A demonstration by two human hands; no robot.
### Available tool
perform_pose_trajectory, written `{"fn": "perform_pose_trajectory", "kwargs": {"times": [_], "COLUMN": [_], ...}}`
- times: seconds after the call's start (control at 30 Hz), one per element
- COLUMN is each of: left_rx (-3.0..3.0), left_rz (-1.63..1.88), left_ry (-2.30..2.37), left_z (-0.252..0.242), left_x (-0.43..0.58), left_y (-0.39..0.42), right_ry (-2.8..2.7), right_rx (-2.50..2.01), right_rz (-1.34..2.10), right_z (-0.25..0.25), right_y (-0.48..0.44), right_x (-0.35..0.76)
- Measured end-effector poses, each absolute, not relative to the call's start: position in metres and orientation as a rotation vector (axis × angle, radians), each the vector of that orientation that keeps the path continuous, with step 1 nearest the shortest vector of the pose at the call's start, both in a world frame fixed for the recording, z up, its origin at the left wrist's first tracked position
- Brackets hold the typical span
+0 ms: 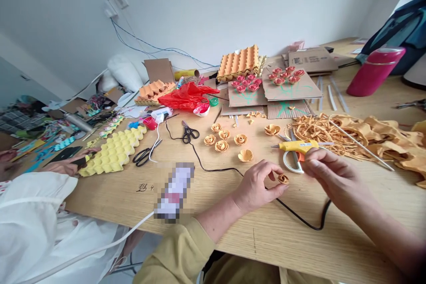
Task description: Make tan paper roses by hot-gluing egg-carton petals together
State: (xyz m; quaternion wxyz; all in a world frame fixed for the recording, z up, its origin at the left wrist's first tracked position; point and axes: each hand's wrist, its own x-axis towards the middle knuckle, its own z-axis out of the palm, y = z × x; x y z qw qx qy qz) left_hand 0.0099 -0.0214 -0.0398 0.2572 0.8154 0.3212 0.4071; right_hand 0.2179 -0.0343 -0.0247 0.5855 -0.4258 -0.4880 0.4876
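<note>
In the head view, my left hand [258,185] pinches a small orange rolled flower bud [283,179] between thumb and fingers, just above the table. My right hand [329,173] is closed around the handle of a yellow hot glue gun [297,145], its nozzle pointing left; the handle is mostly hidden. A black cord [299,219] loops out below this hand. Behind the glue gun lie scissors with a white handle [286,163], partly covered. Several orange paper-pulp flowers [221,145] sit beyond my left hand, with an open petal cup [245,155] closest to it.
Orange scraps [309,131] and cut egg-tray pieces [382,131] cover the right side. Cardboard with red flowers [293,86] stands behind, near a pink bottle [376,71]. Black scissors [190,133] and a yellow egg tray [115,151] lie left, where another person's hand [63,166] rests.
</note>
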Motion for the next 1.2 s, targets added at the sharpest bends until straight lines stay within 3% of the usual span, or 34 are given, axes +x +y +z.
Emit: {"fn": "perform_pose_trajectory", "kwargs": {"times": [0.37,0.63,0.87,1.2], "left_rx": [2.246,2.250,2.164,2.273], "left_rz": [0.871,0.762,0.882,0.733], "left_ry": [1.054,1.228,1.606,1.775], "left_z": [-0.045,-0.021,-0.019,-0.038], "left_x": [0.006,-0.028,-0.074,-0.080], "left_y": [-0.015,-0.012,0.007,0.013], "right_ry": [-0.962,-1.420,-1.287,-1.302], "right_rx": [-1.018,-1.111,-1.530,-1.913], "right_rz": [0.811,0.940,0.354,0.017], "right_z": [-0.008,-0.004,-0.002,-0.014], "right_y": [-0.019,-0.033,-0.011,0.011], "right_x": [0.254,0.239,0.290,0.343]}}
